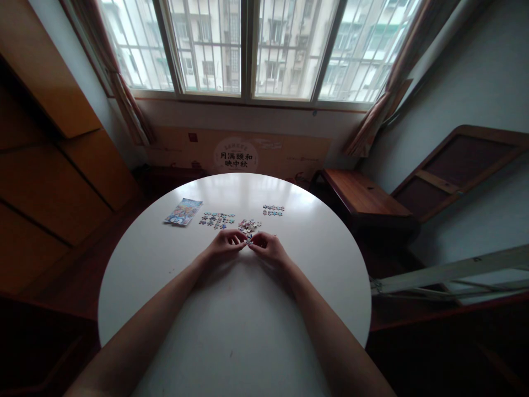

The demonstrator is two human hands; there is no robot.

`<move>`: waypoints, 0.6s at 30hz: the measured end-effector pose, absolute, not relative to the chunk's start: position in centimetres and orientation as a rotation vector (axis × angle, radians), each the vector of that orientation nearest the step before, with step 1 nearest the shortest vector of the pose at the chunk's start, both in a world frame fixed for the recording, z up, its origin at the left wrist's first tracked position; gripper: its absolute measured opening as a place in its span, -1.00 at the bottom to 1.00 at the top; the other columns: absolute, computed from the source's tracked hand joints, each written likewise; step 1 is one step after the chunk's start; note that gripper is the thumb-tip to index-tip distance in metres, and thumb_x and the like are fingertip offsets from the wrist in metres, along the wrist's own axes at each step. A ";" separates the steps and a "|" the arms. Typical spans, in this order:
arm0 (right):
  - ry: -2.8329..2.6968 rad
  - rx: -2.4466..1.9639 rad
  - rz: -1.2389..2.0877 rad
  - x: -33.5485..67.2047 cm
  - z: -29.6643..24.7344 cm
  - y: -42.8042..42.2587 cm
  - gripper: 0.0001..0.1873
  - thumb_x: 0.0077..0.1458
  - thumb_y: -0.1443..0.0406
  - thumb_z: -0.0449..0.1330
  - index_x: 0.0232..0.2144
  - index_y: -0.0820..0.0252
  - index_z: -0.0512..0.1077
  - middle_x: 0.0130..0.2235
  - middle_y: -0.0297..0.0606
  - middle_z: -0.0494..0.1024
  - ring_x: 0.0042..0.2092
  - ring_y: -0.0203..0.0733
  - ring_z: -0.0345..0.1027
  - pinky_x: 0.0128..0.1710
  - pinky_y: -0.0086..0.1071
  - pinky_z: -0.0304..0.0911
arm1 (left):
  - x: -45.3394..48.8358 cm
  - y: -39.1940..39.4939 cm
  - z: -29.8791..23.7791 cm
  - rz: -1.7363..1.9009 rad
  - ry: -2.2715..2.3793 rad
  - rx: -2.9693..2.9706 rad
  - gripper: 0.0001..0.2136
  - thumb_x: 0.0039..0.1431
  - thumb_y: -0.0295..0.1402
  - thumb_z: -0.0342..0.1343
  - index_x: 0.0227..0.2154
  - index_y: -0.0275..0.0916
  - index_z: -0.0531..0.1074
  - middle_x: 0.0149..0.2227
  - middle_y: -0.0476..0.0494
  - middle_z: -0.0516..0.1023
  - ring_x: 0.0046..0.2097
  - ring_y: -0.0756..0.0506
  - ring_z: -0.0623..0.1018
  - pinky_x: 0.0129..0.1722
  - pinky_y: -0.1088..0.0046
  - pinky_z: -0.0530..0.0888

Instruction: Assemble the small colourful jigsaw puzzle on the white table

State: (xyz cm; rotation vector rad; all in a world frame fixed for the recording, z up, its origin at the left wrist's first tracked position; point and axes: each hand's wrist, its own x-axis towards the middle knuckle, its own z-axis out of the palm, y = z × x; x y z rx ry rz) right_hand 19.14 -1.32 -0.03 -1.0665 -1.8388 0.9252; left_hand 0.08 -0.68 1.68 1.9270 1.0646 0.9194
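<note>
Both hands meet near the middle of a round white table (pixel 173 309). My left hand (pixel 225 244) and my right hand (pixel 268 246) are curled, fingertips pinched together over small jigsaw pieces (pixel 249 240) between them. Just beyond the fingertips lies a small heap of loose puzzle pieces (pixel 249 225). A spread of pieces (pixel 216 220) lies to the left of the heap, and a short joined strip (pixel 273 210) lies to the right. A colourful puzzle picture card or bag (pixel 183 212) rests at the far left.
A wide barred window (pixel 248 49) with curtains runs behind the table. A wooden bench (pixel 363 196) and a leaning wooden frame (pixel 458 165) stand at the right. Wooden cabinets (pixel 53 165) fill the left side. A printed cardboard panel (pixel 235 154) leans under the window.
</note>
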 end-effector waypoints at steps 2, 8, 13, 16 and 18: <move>-1.838 -1.064 0.924 19.1 -0.1 -1.3 -0.77 -0.07 0.19 0.22 -0.41 0.27 0.43 -0.49 -0.32 0.44 -0.46 -0.34 0.25 -0.46 -0.47 0.16 | 0.0 -0.6 1.6 0.920 1.058 1.926 -0.81 -0.01 -0.30 0.16 -0.38 -0.34 0.51 -0.50 -0.07 0.51 -0.50 0.07 0.40 -0.55 0.63 0.29; -1.805 -1.054 0.951 19.1 -0.2 -1.2 -0.79 -0.08 0.21 0.22 -0.40 0.26 0.41 -0.49 -0.33 0.43 -0.45 -0.33 0.26 -0.45 -0.47 0.18 | 0.0 -0.5 1.4 0.906 1.072 1.910 -0.79 -0.03 -0.31 0.17 -0.36 -0.35 0.51 -0.52 -0.08 0.50 -0.50 0.05 0.41 -0.56 0.62 0.28; -1.795 -1.065 0.975 19.0 0.1 -1.3 -0.80 -0.11 0.23 0.23 -0.41 0.25 0.40 -0.50 -0.33 0.44 -0.46 -0.33 0.28 -0.45 -0.46 0.20 | 0.1 -0.6 1.6 0.917 1.079 1.912 -0.79 -0.04 -0.31 0.18 -0.37 -0.35 0.51 -0.56 -0.06 0.49 -0.51 0.05 0.41 -0.58 0.63 0.28; -1.785 -1.066 0.984 19.0 0.2 -1.4 -0.79 -0.10 0.23 0.23 -0.40 0.25 0.40 -0.50 -0.33 0.44 -0.46 -0.33 0.28 -0.45 -0.46 0.20 | 0.1 -0.7 1.7 0.922 1.073 1.917 -0.80 -0.04 -0.32 0.18 -0.37 -0.35 0.51 -0.55 -0.06 0.49 -0.51 0.06 0.41 -0.58 0.64 0.28; -1.786 -1.055 0.983 19.0 0.2 -1.4 -0.79 -0.09 0.23 0.22 -0.39 0.25 0.41 -0.49 -0.32 0.44 -0.45 -0.32 0.29 -0.44 -0.46 0.20 | 0.1 -0.7 1.8 0.922 1.067 1.922 -0.81 -0.04 -0.32 0.18 -0.38 -0.35 0.51 -0.54 -0.06 0.49 -0.51 0.06 0.41 -0.57 0.64 0.28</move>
